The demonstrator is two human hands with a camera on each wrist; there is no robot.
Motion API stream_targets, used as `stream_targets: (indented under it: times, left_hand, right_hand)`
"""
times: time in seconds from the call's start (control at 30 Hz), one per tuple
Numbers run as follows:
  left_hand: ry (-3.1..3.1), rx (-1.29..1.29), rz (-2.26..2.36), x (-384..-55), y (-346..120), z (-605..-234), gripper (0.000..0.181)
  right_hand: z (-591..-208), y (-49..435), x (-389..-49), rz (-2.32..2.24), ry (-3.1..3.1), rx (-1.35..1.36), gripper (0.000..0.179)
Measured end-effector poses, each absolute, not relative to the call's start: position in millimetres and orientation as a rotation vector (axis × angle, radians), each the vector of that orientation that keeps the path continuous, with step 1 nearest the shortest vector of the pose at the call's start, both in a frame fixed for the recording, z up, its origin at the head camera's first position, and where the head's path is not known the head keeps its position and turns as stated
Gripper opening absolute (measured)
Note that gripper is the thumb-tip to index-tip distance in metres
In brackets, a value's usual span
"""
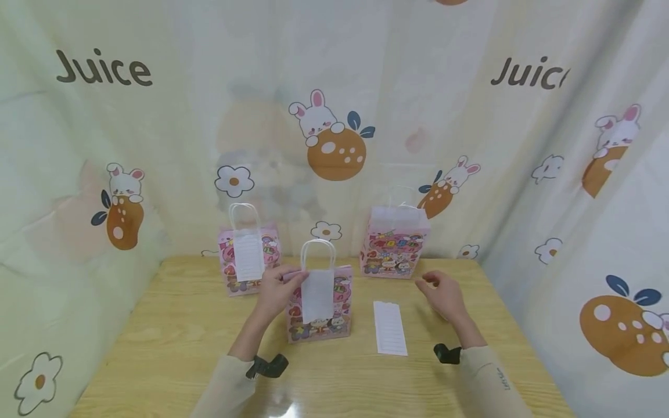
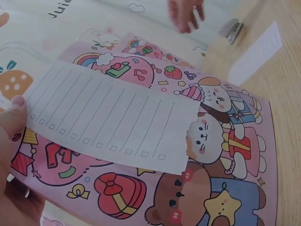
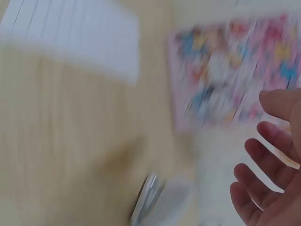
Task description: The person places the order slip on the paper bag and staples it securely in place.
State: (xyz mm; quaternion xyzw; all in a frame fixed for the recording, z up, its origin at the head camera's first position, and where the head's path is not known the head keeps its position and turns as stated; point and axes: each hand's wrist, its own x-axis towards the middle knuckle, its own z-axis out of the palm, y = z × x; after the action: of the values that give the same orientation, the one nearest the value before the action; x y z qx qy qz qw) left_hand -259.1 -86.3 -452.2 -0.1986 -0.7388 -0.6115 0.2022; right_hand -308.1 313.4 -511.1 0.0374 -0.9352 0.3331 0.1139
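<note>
My left hand pinches the top of a pink cartoon gift bag, the thumb at the edge of a lined paper slip that lies against the bag's front. Small checkboxes run along one side of the slip, and its bottom edge is torn. White handles rise above this bag. My right hand is over the right side of the table, fingers loosely bent and holding nothing. Near it lies a small metallic object that looks like a stapler, blurred in the right wrist view.
A second pink bag with a lined slip on its front stands back left. A third bag stands back right. One loose lined slip lies on the wooden table. A printed curtain hangs behind.
</note>
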Motion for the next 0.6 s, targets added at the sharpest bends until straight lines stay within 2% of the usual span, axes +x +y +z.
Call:
stream_targets:
  times: [0.23,0.4,0.6]
  left_hand:
    - [-2.073,-0.474,-1.759,-257,-87,-453,0.006]
    - [-2.084,-0.46,-1.732,-257,-85,-456,0.006]
    - [-2.086,-0.473,-1.745,-258,-82,-458,0.007]
  right_hand:
    - [-537,363,-310,0.956,-2.873,-0.12,0.054]
    - [-548,373,-307,1.077,-2.95,-0.277,0.065]
    - [-558,374,-300,1.092,-2.901,-0.282,0.066]
